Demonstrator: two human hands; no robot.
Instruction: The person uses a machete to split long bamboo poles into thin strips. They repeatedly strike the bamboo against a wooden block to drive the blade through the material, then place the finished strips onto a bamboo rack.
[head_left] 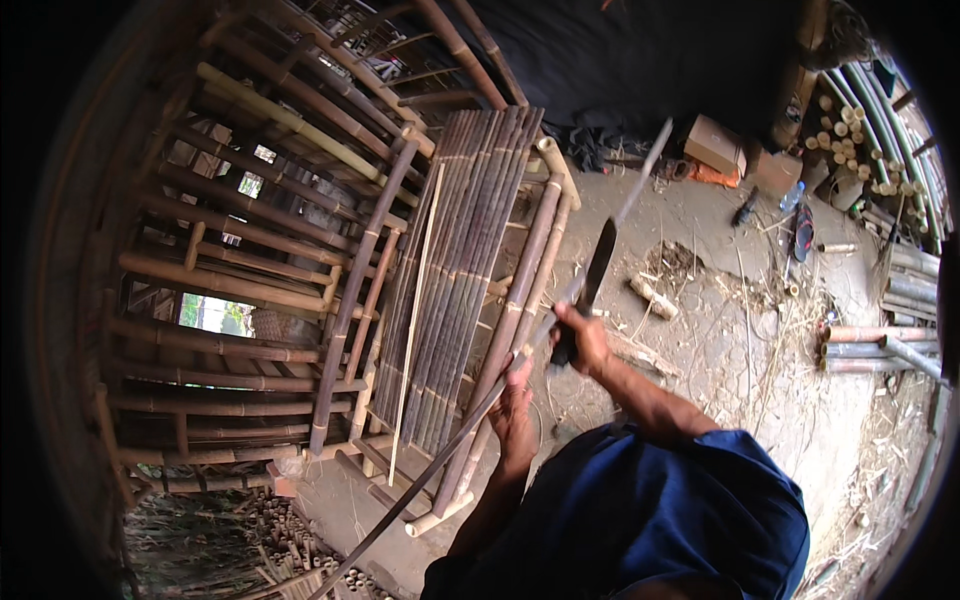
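Slanting across the front of the person, a long bamboo strip [430, 467] runs from the bottom left, over the near end of a bamboo bench [480, 215], and up past both hands. The left hand [513, 412] is closed around it. The right hand [588, 342] is wrapped around the handle of a dark-bladed knife [600, 262], and the blade points up, close beside the strip. The step in hand looks like shaving or trimming the strip, though that is a guess. A next cut would need the left hand to hold the strip still and the blade to keep clear of it.

On the bench, a thin pale strip [418, 310] lies along the slats. Left of that stands a big bamboo frame [350, 345]. To the right, a short bamboo piece [653, 298] lies on the messy floor [720, 360]. Farther off are a cardboard box [714, 145] and cut bamboo poles [841, 129].

The right hand hides much of the handle, and it is hard to tell if the blade touches the strip. The strip's far end is blurry, and its near end drops out at the bottom edge.
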